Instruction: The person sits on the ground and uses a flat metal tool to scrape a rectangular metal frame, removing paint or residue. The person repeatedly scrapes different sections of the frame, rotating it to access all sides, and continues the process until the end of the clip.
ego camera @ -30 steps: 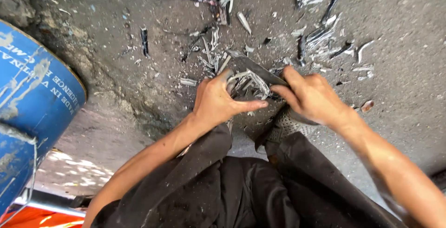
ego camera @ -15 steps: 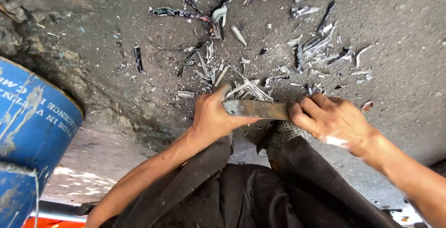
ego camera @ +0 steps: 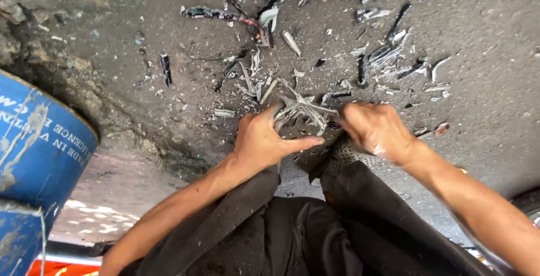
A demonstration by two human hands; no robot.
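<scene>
- While the person crouches over the dirty floor (ego camera: 484,101), both hands meet low centre.
- Left hand (ego camera: 264,141): fingers closed around a bundle of grey strips (ego camera: 304,110), thumb stretched out to the right.
- Right hand (ego camera: 374,127): blurred, fingers curled on the same bundle's right end.
- Bundle sits between the hands, just above the floor, over the dark trousers (ego camera: 292,225).
- Loose scraps (ego camera: 388,51) lie scattered on the floor beyond the hands.
- Blue drum (ego camera: 39,152) stands far left, well apart.
</scene>
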